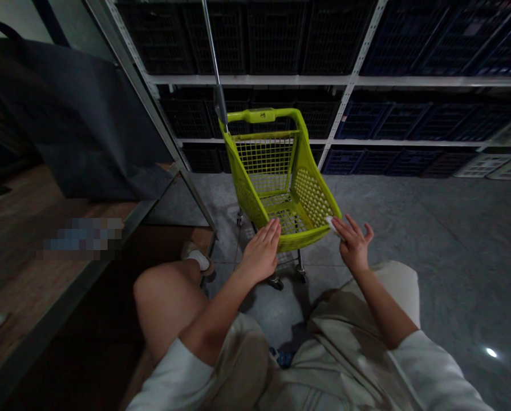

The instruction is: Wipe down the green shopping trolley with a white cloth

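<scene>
From my remote seat I had the head camera looking down past the person's own knee (165,302) at a small lime-green shopping cart (311,197), which stood upright on its casters on the grey floor (452,245), just in front of the person's legs. The left hand (260,251) lay flat and relaxed against the near rim of the cart, fingers together and extended, gripping nothing. The right hand (353,242) was at the cart's near right corner, fingers spread over a white cloth (333,226) that was pressed against the rim; I could not tell whether that hand was actually clenching the cloth or only pressing it there. A chrome pole (215,63) rose from the far left corner of the cart, beside its yellow-green handle (255,116). Behind the cart ran white metal shelving (255,80) stacked with black crates (276,40) and navy crates (409,120). To the left, a dark fabric bag (67,114) hung above a wooden shelf (16,245).
</scene>
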Available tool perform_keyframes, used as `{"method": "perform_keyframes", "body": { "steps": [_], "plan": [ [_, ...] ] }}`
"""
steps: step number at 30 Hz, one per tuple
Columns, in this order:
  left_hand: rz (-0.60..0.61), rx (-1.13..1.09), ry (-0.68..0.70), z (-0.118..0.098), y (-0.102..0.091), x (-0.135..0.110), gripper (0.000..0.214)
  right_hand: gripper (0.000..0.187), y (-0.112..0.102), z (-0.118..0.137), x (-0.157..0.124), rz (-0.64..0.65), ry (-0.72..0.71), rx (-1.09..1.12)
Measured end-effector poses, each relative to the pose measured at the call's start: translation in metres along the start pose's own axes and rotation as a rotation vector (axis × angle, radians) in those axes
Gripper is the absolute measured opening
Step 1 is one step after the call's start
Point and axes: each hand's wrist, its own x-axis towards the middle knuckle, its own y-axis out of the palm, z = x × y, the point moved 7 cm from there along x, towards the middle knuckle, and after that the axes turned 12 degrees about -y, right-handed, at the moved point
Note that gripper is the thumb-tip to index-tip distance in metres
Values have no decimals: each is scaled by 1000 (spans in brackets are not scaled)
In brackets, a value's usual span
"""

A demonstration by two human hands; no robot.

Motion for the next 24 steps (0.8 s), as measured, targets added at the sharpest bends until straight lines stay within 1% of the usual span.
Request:
{"method": "perform_keyframes", "body": {
  "steps": [2,3,5,8,10,11,13,15,18,21,24],
  "plan": [
    [-5,-14,10,-1,1,0,87,65,2,7,1,-42,74,2],
    [-5,-16,12,-1,1,0,88,64,3,18,2,-57,107,6],
    [-5,-11,9,-1,2,1,90,66,6,50,6,-57,135,37],
    [-18,-8,9,-1,4,1,93,71,15,113,17,-1,80,153],
    [-37,-14,9,-1,3,0,95,73,20,147,25,40,35,227],
    [-47,-16,7,-1,3,0,96,73,22,159,28,58,19,248],
    [-61,-11,3,0,2,-1,95,75,23,169,33,93,-11,260],
    [-61,2,6,1,1,-1,94,77,21,166,33,125,-55,249],
    [-48,22,15,1,1,-1,92,77,13,140,26,154,-137,205],
    [-47,24,24,0,3,-1,93,74,4,94,15,155,-159,131],
    [-48,19,29,0,5,0,94,69,-3,36,5,82,-75,48]
  ]
}}
